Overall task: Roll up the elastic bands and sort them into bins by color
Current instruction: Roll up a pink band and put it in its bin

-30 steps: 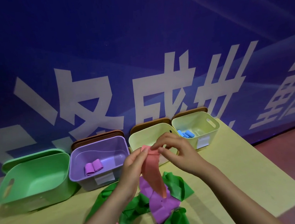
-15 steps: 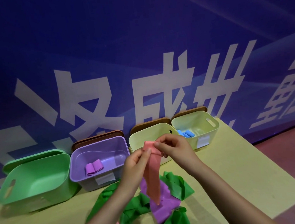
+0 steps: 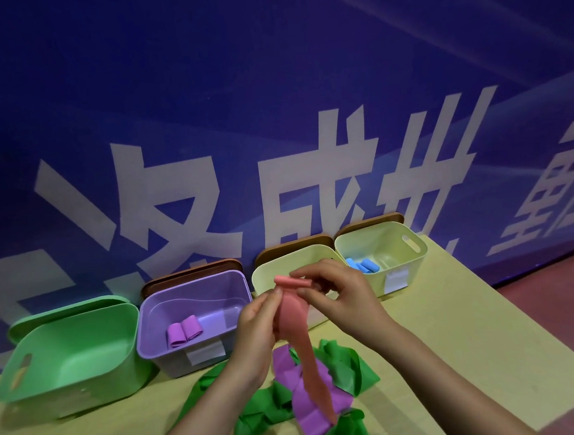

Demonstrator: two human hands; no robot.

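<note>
step: rolling pink band [image 3: 295,323] from its top end | left hand [image 3: 258,322] grip pinches strip, right hand [image 3: 336,290] grip pinches roll | next: wind hanging tail tight; bin at 12 o'clock likely

We see a pink band [image 3: 295,323] hanging upright, its top end rolled into a small tube, its tail over the purple band [image 3: 307,409] and green bands [image 3: 345,370] heaped near. Far behind stand four bins: green bin [image 3: 68,378], purple bin [image 3: 168,302] with two purple rolls [image 3: 184,330], two pale yellow bins [image 3: 415,252], the right one with blue rolls [image 3: 363,265].
</note>
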